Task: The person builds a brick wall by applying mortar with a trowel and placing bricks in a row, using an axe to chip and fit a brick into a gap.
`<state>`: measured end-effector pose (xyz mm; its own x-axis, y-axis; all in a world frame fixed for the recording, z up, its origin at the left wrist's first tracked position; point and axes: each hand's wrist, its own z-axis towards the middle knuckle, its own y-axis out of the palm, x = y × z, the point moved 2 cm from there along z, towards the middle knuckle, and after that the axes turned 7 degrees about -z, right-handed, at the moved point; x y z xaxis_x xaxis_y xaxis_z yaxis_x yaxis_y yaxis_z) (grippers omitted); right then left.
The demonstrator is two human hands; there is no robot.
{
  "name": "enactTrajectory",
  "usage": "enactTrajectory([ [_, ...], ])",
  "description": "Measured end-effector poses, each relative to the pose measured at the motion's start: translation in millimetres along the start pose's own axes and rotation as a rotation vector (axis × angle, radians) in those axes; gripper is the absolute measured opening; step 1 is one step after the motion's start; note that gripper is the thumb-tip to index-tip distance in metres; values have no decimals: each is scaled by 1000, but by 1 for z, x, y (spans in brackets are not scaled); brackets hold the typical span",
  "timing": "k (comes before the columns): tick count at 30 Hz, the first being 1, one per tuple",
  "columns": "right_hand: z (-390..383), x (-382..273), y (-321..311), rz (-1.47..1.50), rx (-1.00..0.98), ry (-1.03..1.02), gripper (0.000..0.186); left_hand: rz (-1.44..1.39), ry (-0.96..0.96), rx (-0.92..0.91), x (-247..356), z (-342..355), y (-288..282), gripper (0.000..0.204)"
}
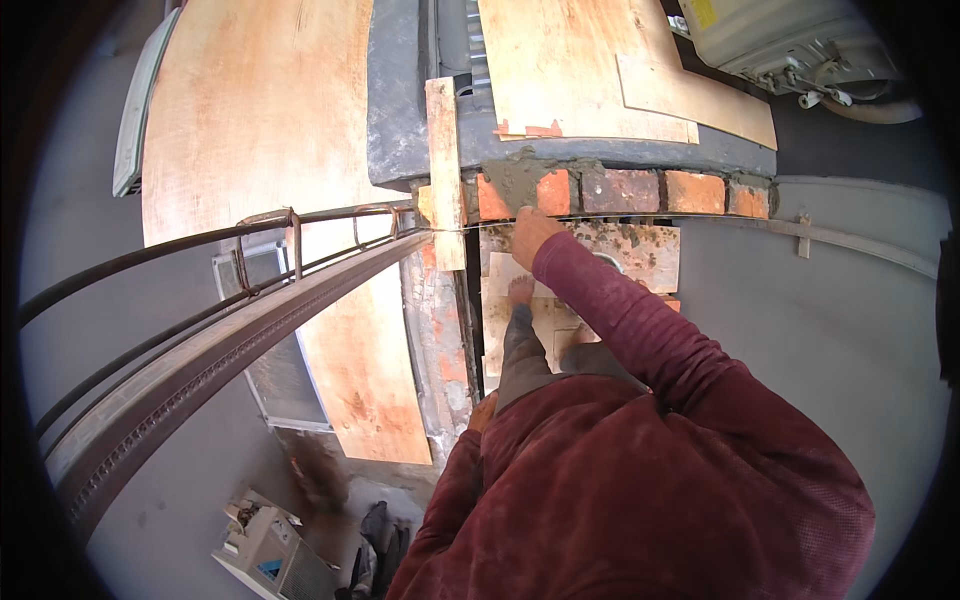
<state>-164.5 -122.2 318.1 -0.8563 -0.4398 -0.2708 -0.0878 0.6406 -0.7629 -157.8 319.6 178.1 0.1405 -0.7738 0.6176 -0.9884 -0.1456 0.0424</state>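
Note:
My right hand [533, 236] reaches forward with its fingers closed at the front edge of a row of bricks. Its fingertips meet a patch of wet grey mortar [515, 178] smeared over an orange brick [553, 192]. Whatever the fingers hold, if anything, is hidden. A thin string [480, 228] runs along the row's front edge by this hand. Left of it, a narrow wooden batten [443, 150] lies across the row's end. My left hand [484, 411] is low beside my thigh, near a rough wall edge [440, 330]; its fingers are mostly hidden.
On the left, a long metal beam [230, 320] and curved steel bars [150, 250] stretch toward the bricks. Wood-patterned boards [260, 100] cover surfaces ahead. My bare foot [521, 289] stands on a stained board below the row. Outdoor air-conditioner units [275, 550] appear lower left and upper right.

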Motion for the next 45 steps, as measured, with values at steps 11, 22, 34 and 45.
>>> enactTrajectory([
  [11,-2,-1,13,116,18,163,31,131,-156,45,-14,-7,-8,54],
  [22,-7,27,23,13,119,163,35,-509,-318,258,44,45,-22,46],
  [34,-4,22,29,87,44,162,34,-60,-69,-39,114,71,10,51],
  [45,10,-6,48,31,37,47,48,-21,-12,-169,105,71,5,54],
])
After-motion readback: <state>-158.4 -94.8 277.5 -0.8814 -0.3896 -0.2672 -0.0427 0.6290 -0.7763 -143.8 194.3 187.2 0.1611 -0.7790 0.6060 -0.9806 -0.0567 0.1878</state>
